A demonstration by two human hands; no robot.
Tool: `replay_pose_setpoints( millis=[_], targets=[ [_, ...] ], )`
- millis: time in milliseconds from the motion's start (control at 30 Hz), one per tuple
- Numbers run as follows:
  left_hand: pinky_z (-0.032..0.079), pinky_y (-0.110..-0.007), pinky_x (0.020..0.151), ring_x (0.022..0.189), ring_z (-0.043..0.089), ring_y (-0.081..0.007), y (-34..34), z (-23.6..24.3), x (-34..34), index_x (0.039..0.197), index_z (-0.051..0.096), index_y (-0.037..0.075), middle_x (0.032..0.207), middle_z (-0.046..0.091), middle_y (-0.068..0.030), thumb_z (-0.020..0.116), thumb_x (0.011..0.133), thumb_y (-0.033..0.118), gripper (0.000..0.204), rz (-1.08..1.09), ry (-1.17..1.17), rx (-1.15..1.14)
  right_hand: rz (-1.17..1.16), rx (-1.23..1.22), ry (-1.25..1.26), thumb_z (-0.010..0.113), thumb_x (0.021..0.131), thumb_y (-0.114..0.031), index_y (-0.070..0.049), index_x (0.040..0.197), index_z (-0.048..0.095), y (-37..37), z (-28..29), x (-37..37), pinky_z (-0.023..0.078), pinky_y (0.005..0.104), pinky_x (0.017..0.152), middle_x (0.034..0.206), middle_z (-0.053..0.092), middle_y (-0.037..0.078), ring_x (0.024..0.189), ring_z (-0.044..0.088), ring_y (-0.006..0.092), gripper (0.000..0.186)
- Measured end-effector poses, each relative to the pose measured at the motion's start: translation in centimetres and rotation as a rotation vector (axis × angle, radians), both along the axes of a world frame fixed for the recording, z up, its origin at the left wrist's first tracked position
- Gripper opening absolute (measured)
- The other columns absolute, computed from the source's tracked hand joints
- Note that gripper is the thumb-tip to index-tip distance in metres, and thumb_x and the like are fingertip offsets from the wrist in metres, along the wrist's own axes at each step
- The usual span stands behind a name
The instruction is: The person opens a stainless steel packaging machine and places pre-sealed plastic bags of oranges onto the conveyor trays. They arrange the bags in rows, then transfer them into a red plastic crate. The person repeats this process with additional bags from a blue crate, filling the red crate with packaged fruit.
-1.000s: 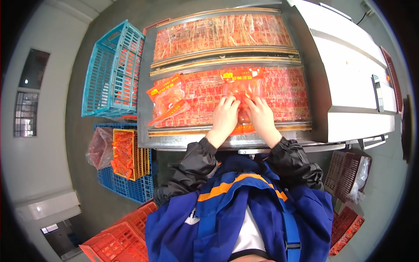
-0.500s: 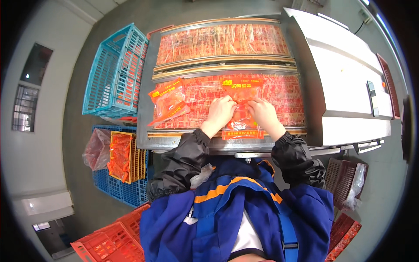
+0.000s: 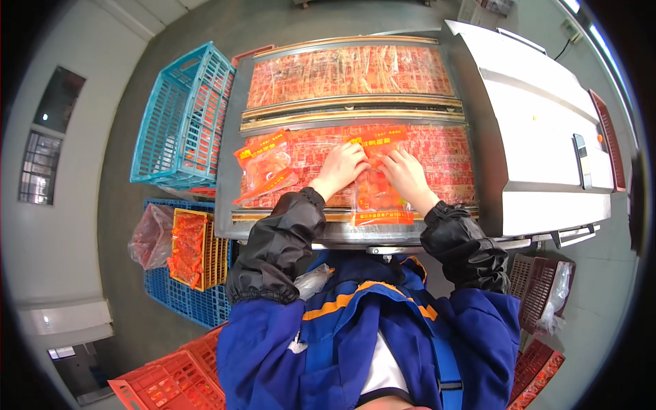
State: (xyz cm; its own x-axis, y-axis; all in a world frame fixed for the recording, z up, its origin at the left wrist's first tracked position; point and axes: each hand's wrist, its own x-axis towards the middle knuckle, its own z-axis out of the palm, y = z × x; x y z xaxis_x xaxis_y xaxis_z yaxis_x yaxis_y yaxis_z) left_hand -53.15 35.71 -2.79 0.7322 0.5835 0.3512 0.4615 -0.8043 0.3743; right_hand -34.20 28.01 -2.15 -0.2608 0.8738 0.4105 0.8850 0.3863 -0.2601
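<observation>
On the near panel [image 3: 447, 160] of the surface [image 3: 230, 137], right of its middle, your bag [image 3: 376, 195] lies flat, red and transparent, its lower end overlapping the front rail [image 3: 444, 211]. Your left hand [image 3: 342, 166] and right hand [image 3: 404, 176] meet over its upper half, fingers curled narrow and close together on the film; you cannot tell from this view whether they pinch it or only press. To your left, a second bag [image 3: 268, 166] rests on the same red-patterned panel. Beyond a brown-edged divider [image 3: 294, 100] runs the far panel [image 3: 355, 72], wrinkled and shiny. At your right rises a white hood [image 3: 547, 113]. Left of the surface stands a turquoise crate [image 3: 164, 130]; nearer you, a yellow basket [image 3: 217, 253] of red packets [image 3: 186, 247] sits on a blue pallet [image 3: 157, 290]. A red crate [image 3: 171, 383] is low at your left, a maroon crate [image 3: 540, 287] low at your right. Grey floor [image 3: 126, 225] reaches a pale wall [image 3: 75, 249] with a window [image 3: 39, 169].
</observation>
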Motion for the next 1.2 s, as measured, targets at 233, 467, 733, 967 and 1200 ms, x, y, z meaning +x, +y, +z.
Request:
replay_pose_setpoints(
  millis=[233,467,733,967,1200],
  targets=[
    [0.041,-0.039,0.08,0.09,0.056,-0.0237,-0.4,2.2,2.6,0.086,0.067,0.008,0.089,0.059,-0.0051,0.067,0.075,0.023,0.019,0.169,0.085,0.008,-0.056,-0.06,0.023,0.063,0.073,-0.012,-0.007,0.077,0.062,2.7,0.5,1.2,0.048,0.0359,0.073,0.078,0.057,0.008,0.081,0.057,0.0261,0.007],
    [0.038,-0.04,0.082,0.094,0.054,-0.0253,-0.2,0.1,4.2,0.09,0.064,0.006,0.094,0.058,-0.0071,0.067,0.073,0.017,0.02,0.239,0.161,0.076,0.005,-0.117,0.065,0.061,0.078,-0.018,-0.009,0.09,0.066,3.4,-0.6,2.2,0.045,0.0387,0.084,0.085,0.064,0.009,0.089,0.06,0.0281,0.015],
    [0.042,-0.043,0.081,0.097,0.052,-0.0315,-5.7,3.3,2.1,0.109,0.057,0.005,0.103,0.053,-0.0127,0.058,0.082,0.01,0.027,0.301,-0.209,0.042,-0.04,0.104,0.275,0.059,0.075,-0.003,-0.004,0.105,0.059,-3.8,3.0,0.8,0.042,0.0407,0.085,0.105,0.058,0.011,0.094,0.054,0.0288,0.029],
    [0.043,-0.04,0.091,0.105,0.049,-0.0335,-15.9,-1.4,-1.1,0.117,0.052,-0.003,0.11,0.051,-0.0163,0.063,0.075,0.005,0.045,0.111,-0.002,0.0,-0.021,-0.103,0.159,0.065,0.072,-0.009,-0.001,0.114,0.053,-12.4,-0.4,-2.4,0.042,0.0401,0.087,0.11,0.049,0.014,0.101,0.048,0.0313,0.045],
    [0.046,-0.037,0.08,0.093,0.053,-0.0302,-12.5,1.3,-0.8,0.099,0.058,0.004,0.097,0.056,-0.0099,0.072,0.062,0.01,0.039,0.166,0.164,-0.197,-0.054,-0.426,-0.008,0.061,0.063,0.001,-0.004,0.101,0.055,-9.8,1.1,-1.4,0.043,0.0411,0.083,0.104,0.054,0.013,0.1,0.051,0.032,0.038]
  ],
)
